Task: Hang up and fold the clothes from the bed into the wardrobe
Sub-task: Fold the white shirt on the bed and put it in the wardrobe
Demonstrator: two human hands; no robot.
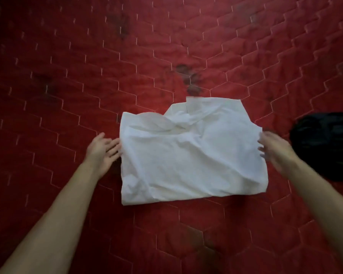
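— Starting at the left, what do you see?
— The left hand [102,150] lies low over the red quilt [57,86], fingers straight, holding nothing. Its fingertips reach the left edge of the shirt [186,159]. Whether they touch it or are just beside it, I cannot tell.
— And the shirt itself?
— It is white and lies on the quilt, in the middle. It looks folded into a rough rectangle, but not neat: there are wrinkles, a loose bump at the far left, and one part sticks out at the far edge.
— The right hand?
— The right hand [273,149] is at the right edge of the shirt. It is blurred, but the fingers seem spread and relaxed, and I see no cloth pinched between them.
— Anything further right?
— A black garment [325,145] in a heap, near the right hand but apart from the shirt, and partly out of view.
— So how far is the task?
— Early or middle, I think. The shirt is partly folded and perhaps needs one more fold or some smoothing. It is not yet in the wardrobe, which is not in view. The black garment seems untouched, so it is also left to fold or hang.
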